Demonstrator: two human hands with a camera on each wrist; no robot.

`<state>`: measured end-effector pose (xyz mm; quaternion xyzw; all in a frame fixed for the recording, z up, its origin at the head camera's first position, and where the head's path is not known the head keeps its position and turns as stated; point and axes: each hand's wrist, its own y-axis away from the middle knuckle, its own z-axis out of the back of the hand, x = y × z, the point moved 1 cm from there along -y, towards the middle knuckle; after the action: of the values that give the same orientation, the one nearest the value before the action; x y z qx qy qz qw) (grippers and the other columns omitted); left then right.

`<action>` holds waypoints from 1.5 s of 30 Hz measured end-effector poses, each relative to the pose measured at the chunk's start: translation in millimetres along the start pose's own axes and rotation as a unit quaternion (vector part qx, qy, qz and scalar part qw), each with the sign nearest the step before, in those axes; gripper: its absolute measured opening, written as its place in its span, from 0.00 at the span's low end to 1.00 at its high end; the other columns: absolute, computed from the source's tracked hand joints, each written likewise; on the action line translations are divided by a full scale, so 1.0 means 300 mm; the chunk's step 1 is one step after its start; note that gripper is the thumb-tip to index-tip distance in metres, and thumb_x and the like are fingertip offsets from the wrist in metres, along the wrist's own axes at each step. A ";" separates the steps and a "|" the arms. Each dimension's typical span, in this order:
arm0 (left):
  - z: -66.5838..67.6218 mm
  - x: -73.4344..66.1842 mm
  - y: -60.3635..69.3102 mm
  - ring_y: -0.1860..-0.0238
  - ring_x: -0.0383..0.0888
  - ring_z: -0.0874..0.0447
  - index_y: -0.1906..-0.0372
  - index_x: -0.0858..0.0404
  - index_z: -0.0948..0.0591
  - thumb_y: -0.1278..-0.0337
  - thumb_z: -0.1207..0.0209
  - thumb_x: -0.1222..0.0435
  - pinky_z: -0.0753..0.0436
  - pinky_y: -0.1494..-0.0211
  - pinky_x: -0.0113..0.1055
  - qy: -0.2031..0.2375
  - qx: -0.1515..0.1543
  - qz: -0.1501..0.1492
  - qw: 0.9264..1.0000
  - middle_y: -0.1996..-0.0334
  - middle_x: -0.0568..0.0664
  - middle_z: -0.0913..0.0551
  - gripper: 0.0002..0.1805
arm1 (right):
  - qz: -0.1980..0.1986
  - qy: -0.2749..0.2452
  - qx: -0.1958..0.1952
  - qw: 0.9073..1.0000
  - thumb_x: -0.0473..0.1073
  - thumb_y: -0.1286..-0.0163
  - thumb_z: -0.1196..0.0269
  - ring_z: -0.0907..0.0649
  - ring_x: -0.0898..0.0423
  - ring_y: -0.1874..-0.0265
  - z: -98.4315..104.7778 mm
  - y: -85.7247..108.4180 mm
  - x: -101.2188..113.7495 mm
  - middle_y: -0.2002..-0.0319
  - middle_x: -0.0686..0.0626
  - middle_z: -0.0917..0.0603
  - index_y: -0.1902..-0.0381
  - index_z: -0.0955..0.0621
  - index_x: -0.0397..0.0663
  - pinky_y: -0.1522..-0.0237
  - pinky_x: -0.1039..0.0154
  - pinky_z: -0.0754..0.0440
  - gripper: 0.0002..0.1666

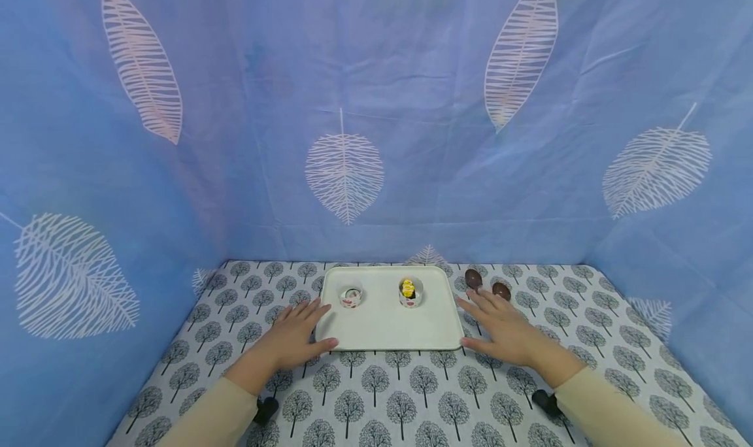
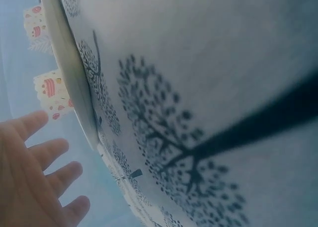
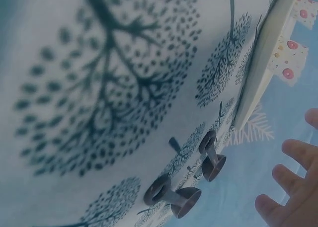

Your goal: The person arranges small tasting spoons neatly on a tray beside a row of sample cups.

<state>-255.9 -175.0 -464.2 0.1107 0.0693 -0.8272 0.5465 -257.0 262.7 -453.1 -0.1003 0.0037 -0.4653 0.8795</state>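
A cream tray (image 1: 385, 329) lies in the middle of the table. Two white paper cups with red prints stand on it: the left cup (image 1: 351, 298), with pale contents I cannot identify, and the right cup (image 1: 410, 300), which holds a yellow piece (image 1: 408, 287) with something dark under it. My left hand (image 1: 292, 338) is spread at the tray's left edge, fingers extended. At the opposite edge my right hand (image 1: 507, 329) is spread likewise. Neither hand grips anything. Whether they touch the rim is unclear.
Just beyond my right fingertips stand two small brown cup-shaped pieces on stems with ring-like feet, one farther back (image 1: 473, 278) and one nearer (image 1: 501, 291). A tree-print cloth (image 1: 376, 401) covers the table. Blue leaf-patterned curtains (image 1: 412, 172) enclose its back and sides.
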 end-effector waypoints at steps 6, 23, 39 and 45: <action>-0.007 -0.001 -0.015 0.23 0.65 0.49 0.22 0.59 0.38 0.35 0.48 0.36 0.51 0.24 0.65 -0.002 -0.001 -0.001 1.000 0.23 0.61 0.43 0.45 | -0.014 -0.024 0.016 0.999 0.71 0.30 0.45 0.43 0.32 0.26 -0.003 -0.015 0.008 0.23 0.39 0.41 0.22 0.38 0.51 0.31 0.28 0.45 0.48; -0.034 -0.011 -0.049 0.23 0.63 0.51 0.20 0.55 0.42 0.37 0.52 0.31 0.52 0.23 0.62 -0.009 0.034 0.025 0.999 0.21 0.57 0.47 0.48 | -0.014 -0.032 0.040 0.999 0.71 0.31 0.43 0.42 0.30 0.27 -0.037 -0.060 0.012 0.26 0.36 0.37 0.24 0.35 0.44 0.34 0.25 0.43 0.50; -0.022 -0.012 -0.054 0.24 0.66 0.49 0.21 0.59 0.40 0.41 0.46 0.31 0.50 0.24 0.63 -0.015 0.041 0.032 0.999 0.22 0.59 0.44 0.51 | -0.020 -0.037 0.070 0.997 0.74 0.34 0.42 0.42 0.29 0.27 -0.059 -0.083 0.014 0.25 0.35 0.38 0.24 0.36 0.42 0.31 0.29 0.44 0.55; -0.020 -0.014 -0.047 0.24 0.65 0.48 0.23 0.62 0.38 0.42 0.45 0.31 0.48 0.24 0.63 -0.018 0.042 0.031 0.998 0.23 0.58 0.42 0.53 | -0.020 -0.042 0.075 0.996 0.73 0.34 0.42 0.42 0.29 0.27 -0.063 -0.086 0.009 0.25 0.35 0.39 0.24 0.37 0.39 0.30 0.29 0.44 0.55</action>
<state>-266.7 -164.3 -468.9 0.1213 0.0211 -0.8137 0.5681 -278.5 243.0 -466.8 -0.0538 -0.0699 -0.4768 0.8746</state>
